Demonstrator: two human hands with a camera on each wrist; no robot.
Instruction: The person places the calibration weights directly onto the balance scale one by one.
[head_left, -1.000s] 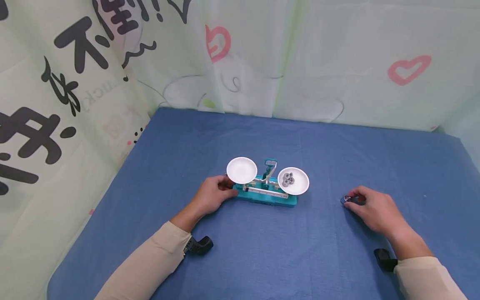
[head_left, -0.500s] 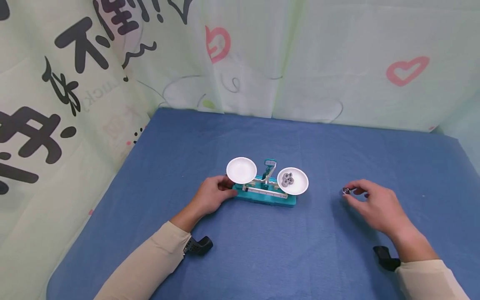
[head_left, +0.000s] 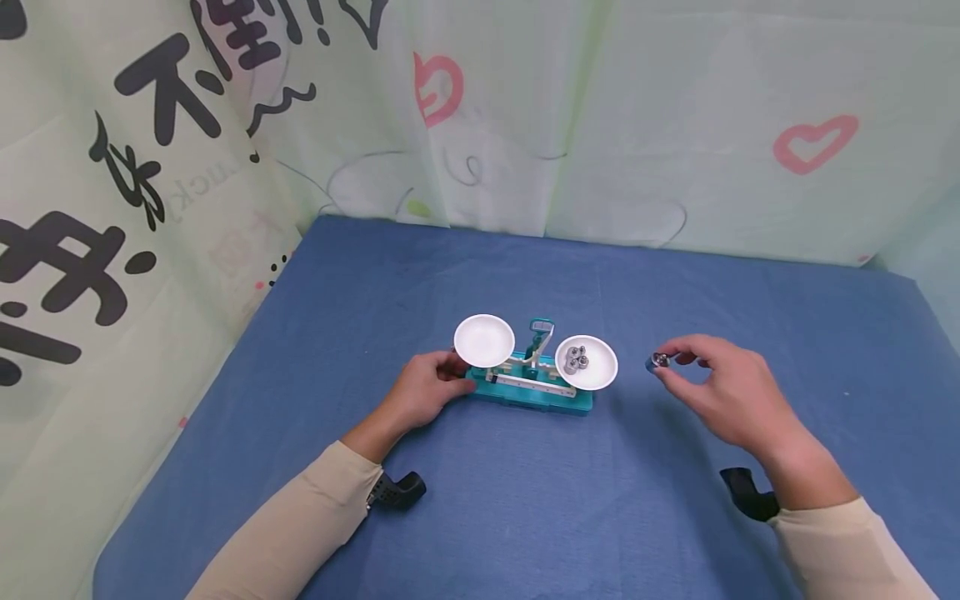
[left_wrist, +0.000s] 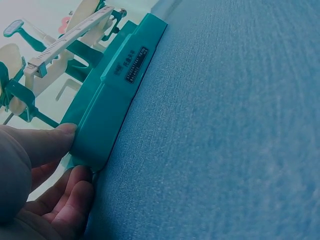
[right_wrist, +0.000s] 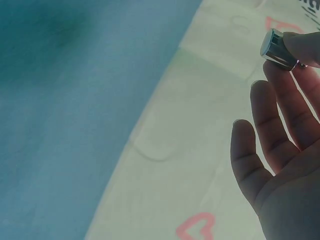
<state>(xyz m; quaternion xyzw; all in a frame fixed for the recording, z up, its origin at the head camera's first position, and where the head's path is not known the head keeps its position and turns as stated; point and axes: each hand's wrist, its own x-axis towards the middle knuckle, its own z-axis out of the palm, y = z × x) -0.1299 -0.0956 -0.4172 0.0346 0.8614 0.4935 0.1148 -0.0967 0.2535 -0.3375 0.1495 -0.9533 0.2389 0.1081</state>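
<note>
A green balance scale (head_left: 528, 396) with two white pans stands on the blue cloth. My left hand (head_left: 425, 390) grips the left end of its base; in the left wrist view the thumb (left_wrist: 50, 142) lies on top and the curled fingers touch the end. The left pan (head_left: 483, 340) is bare and sits higher than the right pan (head_left: 602, 374), which bears several small metal weights (head_left: 577, 359). To the right of the scale, my right hand (head_left: 738, 400) pinches a shiny cylindrical metal weight (right_wrist: 277, 50) between thumb and fingertips, above the cloth.
A blue cloth (head_left: 525, 500) covers the table. Behind and to the left hangs a pale curtain (head_left: 637, 125) with dark lettering and pink hearts. Each wrist bears a black camera mount, the left mount (head_left: 400, 492) close to the cloth.
My right hand has lifted the metal weight off the cloth and carried it left toward the right pan. The left hand and the scale have stayed in place.
</note>
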